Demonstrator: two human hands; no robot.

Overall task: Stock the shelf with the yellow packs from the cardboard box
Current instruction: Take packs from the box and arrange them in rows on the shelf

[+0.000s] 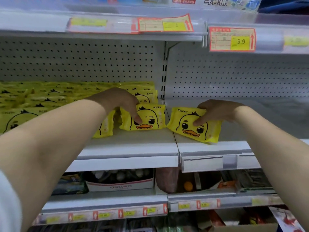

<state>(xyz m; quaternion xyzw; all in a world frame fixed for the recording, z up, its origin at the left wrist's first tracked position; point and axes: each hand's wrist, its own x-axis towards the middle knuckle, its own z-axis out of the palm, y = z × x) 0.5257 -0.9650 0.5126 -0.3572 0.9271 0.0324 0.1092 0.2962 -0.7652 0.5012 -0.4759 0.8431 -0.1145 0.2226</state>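
At frame centre the left hand is pinching an upright yellow duck-printed plastic pack. Just right of it, the right hand is gripping a second yellow pack, its long axis sloping down-right over the white metal shelf.

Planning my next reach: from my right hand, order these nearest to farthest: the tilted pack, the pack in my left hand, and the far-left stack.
1. Tilted pack, held by the right hand.
2. Upright pack, just left, gripped by the left hand.
3. Stack, far left.

Both my forearms reach forward; my left hand pinches the left pack, my right hand the right pack.
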